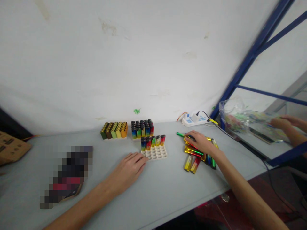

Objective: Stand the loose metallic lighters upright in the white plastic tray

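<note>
My left hand [133,166] rests on the table, fingers together and bent, gripping the near left corner of a white tray [155,155] with rows of square holes. Along the tray's back, several lighters [153,141] with black tops stand upright, in blue, red, green and yellow; the front holes are bare. Over a loose pile of shiny lighters [195,151] at the right, my right hand [199,142] has its fingers curled down among them; what its fingertips pinch is hidden. Two lighters [192,164] lie at the pile's near side.
Behind stand a full block of colourful lighters [142,129] and one of gold-topped lighters [114,130]. A white power strip [195,119] with cables lies by the wall. At left are a blurred-out object [69,175] and a cardboard box [13,148]. A blue frame [240,70] rises at right, another person's arm [287,127] beyond.
</note>
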Tool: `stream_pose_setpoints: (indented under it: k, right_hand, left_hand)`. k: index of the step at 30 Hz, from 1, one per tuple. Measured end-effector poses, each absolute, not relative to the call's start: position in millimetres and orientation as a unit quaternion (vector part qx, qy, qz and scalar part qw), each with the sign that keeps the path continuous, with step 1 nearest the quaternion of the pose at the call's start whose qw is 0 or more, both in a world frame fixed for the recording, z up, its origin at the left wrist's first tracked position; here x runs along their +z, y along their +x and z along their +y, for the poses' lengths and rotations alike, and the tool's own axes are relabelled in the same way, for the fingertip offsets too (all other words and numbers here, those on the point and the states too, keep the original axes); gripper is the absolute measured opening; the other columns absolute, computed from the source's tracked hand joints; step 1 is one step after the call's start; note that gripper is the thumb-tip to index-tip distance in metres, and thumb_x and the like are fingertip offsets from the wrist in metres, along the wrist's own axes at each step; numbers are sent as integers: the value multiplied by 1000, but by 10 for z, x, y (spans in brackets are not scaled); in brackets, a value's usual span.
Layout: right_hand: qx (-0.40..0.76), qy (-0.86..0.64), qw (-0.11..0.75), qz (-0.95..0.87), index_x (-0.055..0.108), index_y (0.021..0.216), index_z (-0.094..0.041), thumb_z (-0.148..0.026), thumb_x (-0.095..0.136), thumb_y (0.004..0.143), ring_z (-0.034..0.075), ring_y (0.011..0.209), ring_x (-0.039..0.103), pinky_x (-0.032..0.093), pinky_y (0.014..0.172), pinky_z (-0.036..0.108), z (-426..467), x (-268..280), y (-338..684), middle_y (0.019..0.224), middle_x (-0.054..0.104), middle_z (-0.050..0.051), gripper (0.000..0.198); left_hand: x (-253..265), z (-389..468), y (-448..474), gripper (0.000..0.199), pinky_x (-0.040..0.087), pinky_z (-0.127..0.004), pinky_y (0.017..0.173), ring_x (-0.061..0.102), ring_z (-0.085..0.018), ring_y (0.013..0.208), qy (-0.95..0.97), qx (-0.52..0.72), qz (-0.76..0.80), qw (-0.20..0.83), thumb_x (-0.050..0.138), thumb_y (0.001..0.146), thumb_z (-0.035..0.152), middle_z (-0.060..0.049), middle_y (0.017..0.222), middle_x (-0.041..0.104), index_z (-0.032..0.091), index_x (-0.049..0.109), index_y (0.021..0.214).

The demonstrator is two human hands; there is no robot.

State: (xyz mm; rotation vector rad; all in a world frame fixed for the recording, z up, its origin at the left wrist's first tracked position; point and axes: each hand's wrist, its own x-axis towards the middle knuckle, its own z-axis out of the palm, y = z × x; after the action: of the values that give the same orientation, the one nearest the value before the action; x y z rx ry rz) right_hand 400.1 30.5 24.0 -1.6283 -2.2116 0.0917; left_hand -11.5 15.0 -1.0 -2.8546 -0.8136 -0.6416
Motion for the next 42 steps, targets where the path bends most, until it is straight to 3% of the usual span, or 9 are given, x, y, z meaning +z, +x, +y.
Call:
stream_pose_setpoints:
  k: [8,14,18,22,25,30,37,42]
  right_hand:
    - [19,-577,205,-790,72,116,-21,-46,69,96,30,112,69,55,103,45,199,235,3901,120,72,13,32]
    - [32,-591,217,-776,70,100,-22,-39,66,98,28,101,71,56,92,42,159,196,3869,110,74,11,17]
    - [55,-592,259,-761,67,105,-23,-43,62,100,25,88,72,55,81,37,205,272,3698,100,77,7,21]
    - [88,-553,273,-783,67,114,-23,-52,59,103,19,66,64,47,66,29,249,511,3372,78,73,1,32]
    - [108,-477,275,-828,70,104,-22,-46,58,104,16,70,63,45,70,27,296,730,3074,86,74,2,27]
    - [125,-462,289,-829,69,94,-19,-37,71,95,11,54,46,34,56,24,411,914,2816,60,52,-7,18]
    - [118,-457,318,-822,73,88,-17,-52,71,96,13,59,51,38,58,26,407,707,2816,66,61,-1,35]
    - [124,-444,318,-829,74,103,-21,-53,65,100,15,67,64,49,65,26,284,635,2768,90,76,4,33]
  left_hand:
    - [-27,144,-106,18,57,-42,89,70,-25,93,-938,-222,-263,43,59,101,11,-5,103,73,20,66,115]
    - [-38,161,-114,19,56,-41,90,70,-24,94,-936,-231,-263,36,57,101,12,-5,104,74,21,66,115]
    - [-40,163,-111,18,56,-40,89,70,-24,93,-935,-227,-271,28,57,101,12,-5,104,73,21,67,113]
    - [-19,149,-104,19,57,-41,90,70,-24,94,-936,-222,-271,28,60,100,13,-5,105,73,21,66,115]
    - [4,137,-99,19,57,-41,91,70,-25,96,-938,-209,-276,26,61,99,13,-5,106,73,21,66,116]
    - [30,122,-92,18,58,-42,89,70,-25,94,-937,-202,-285,20,62,99,13,-6,105,73,21,65,115]
    - [31,107,-107,19,57,-43,94,70,-25,99,-939,-204,-275,22,59,101,15,-6,108,73,20,64,119]
    - [47,112,-104,18,57,-43,92,71,-25,97,-940,-202,-275,25,55,103,18,-7,107,73,19,65,118]
